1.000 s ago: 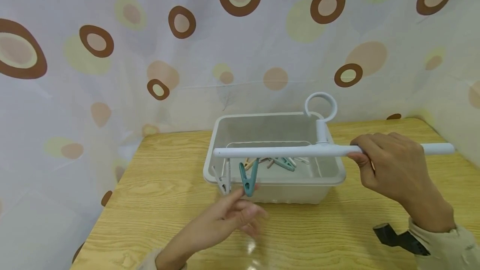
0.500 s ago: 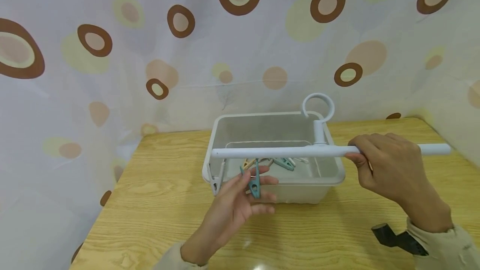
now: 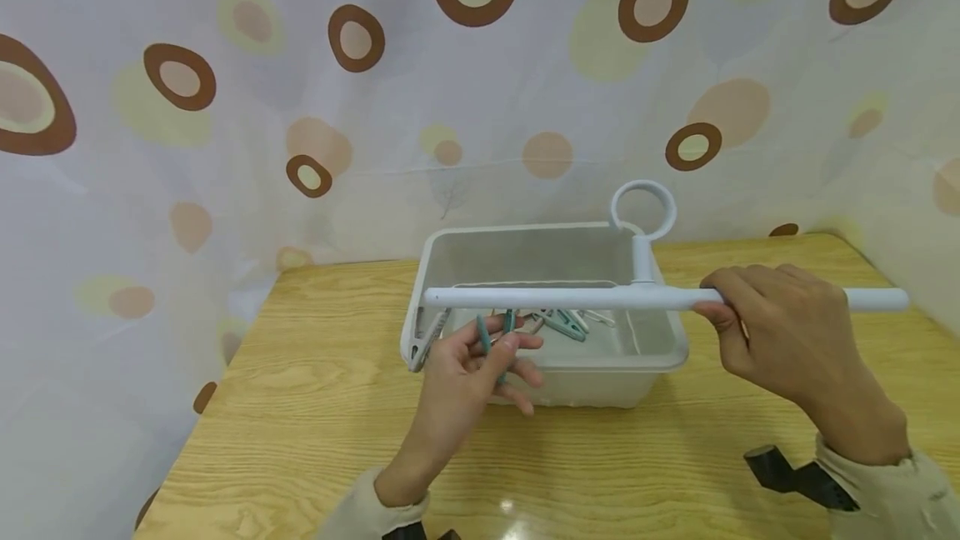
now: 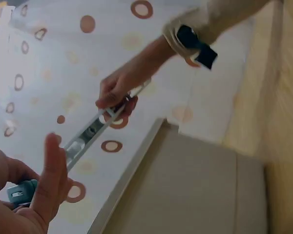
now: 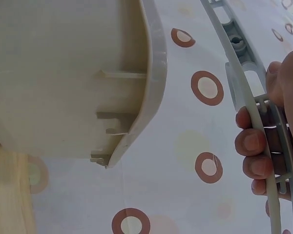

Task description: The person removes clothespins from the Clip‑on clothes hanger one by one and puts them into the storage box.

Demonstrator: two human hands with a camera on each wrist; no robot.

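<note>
My right hand grips the white bar hanger right of its round hook, and the bar is held level above the bin. In the right wrist view its fingers curl round the hanger's ribbed, hollow underside. Below the bar's left part, my left hand holds a teal clothespin between thumb and fingers, with the other fingers spread. The fingers partly cover that clothespin, and whether its tip touches the bar cannot be told. A grey clothespin hangs tilted at the bar's left end, next to the left hand.
A translucent plastic bin stands on the wood-grain table under the hanger. Several clothespins lie in it, among them a teal one and a white one. A patterned curtain closes off the back and sides.
My left hand has come up from below to the teal clothespin and now holds it, turned. The grey clothespin has swung left and tilted. The right hand and hanger have barely moved.
</note>
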